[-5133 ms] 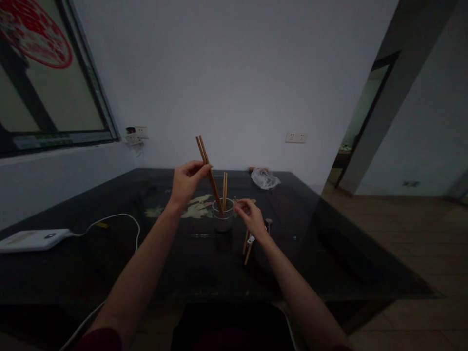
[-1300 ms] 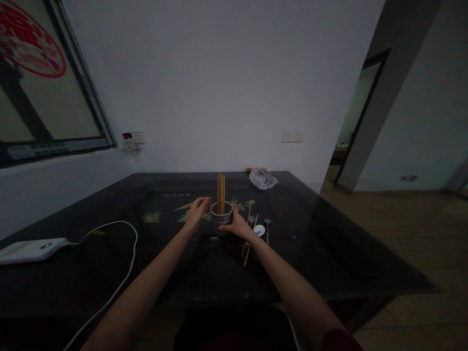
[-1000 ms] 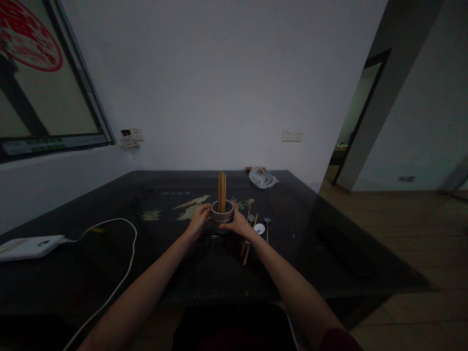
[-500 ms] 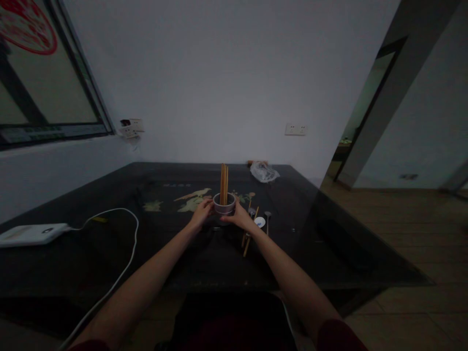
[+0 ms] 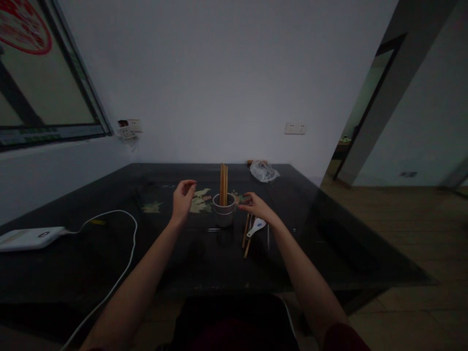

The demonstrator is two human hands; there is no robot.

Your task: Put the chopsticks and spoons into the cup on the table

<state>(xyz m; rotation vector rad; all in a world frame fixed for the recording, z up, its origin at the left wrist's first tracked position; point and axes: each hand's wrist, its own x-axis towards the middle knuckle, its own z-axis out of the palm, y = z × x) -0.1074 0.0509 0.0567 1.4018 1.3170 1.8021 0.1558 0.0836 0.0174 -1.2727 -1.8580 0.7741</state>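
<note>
A round cup (image 5: 224,214) stands upright on the dark table, with several wooden chopsticks (image 5: 224,185) upright in it. To the cup's left, my left hand (image 5: 184,199) is raised and apart from it, fingers loosely bent around nothing. My right hand (image 5: 259,206) is just right of the cup, thumb and fingers apart, close to its rim; whether a fingertip touches it I cannot tell. Below that hand lie loose chopsticks (image 5: 247,247) and a white soup spoon (image 5: 256,227) with a blue mark. A thin metal handle (image 5: 268,238) lies beside them, its upper end hidden by my hand.
A crumpled clear plastic bag (image 5: 263,171) lies at the table's back edge by the wall. At the left, a white power bank-like device (image 5: 32,238) has a white cable (image 5: 134,234) running over the table's front edge. A wall socket (image 5: 294,128) is above.
Both hands have come off the cup, the left moving left and up, the right moving right. The cup with its chopsticks stays in place. More of the soup spoon shows.
</note>
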